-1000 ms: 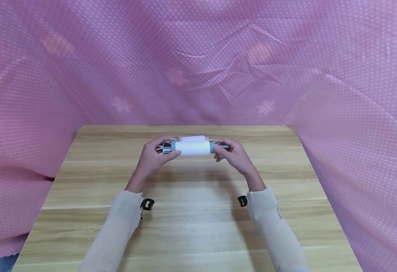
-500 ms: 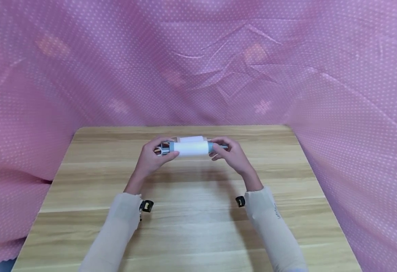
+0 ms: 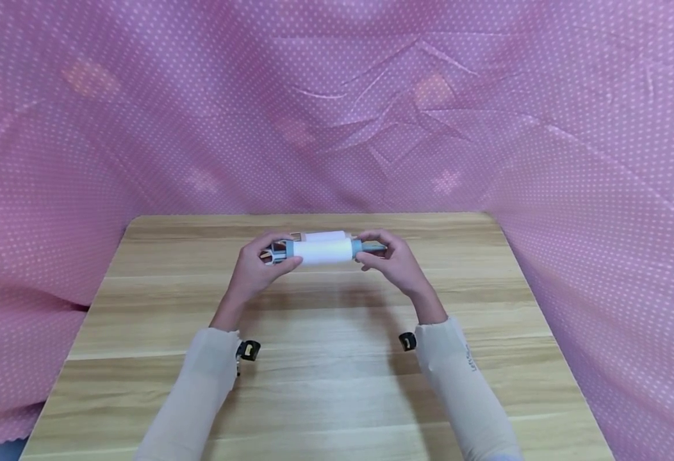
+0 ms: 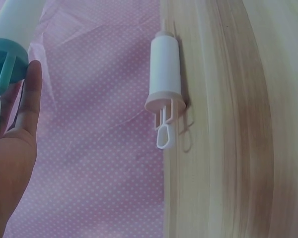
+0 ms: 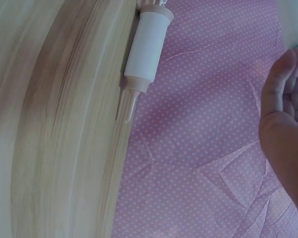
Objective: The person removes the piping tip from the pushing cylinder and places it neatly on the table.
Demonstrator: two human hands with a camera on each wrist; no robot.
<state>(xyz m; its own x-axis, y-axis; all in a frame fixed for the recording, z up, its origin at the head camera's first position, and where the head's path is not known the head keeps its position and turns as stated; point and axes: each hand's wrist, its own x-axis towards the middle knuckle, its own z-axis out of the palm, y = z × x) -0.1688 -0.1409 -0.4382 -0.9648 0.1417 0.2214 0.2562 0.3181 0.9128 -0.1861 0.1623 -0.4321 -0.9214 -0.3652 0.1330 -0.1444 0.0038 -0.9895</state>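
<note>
A large syringe (image 3: 322,251) with a white barrel and teal ends is held level above the table's far part. My left hand (image 3: 253,266) grips its handle end, thumb along the near side of the barrel. In the left wrist view, the teal collar (image 4: 10,52) and part of the plunger handle show beside the fingers. At the narrow tip end, my right hand (image 3: 397,266) holds the teal cap between thumb and fingers. A second syringe, beige and white (image 4: 165,67), lies behind on the table, partly hidden in the head view.
The wooden table (image 3: 325,384) spreads toward me, its far edge close behind the beige syringe. Pink dotted cloth (image 3: 337,128) hangs at the back and both sides. A small black camera mount (image 3: 249,350) sits at the left wrist, and another (image 3: 407,341) at the right.
My right thumb and fingers have shifted slightly at the teal tip end, so more of the tip shows. The left hand and the syringe have barely moved.
</note>
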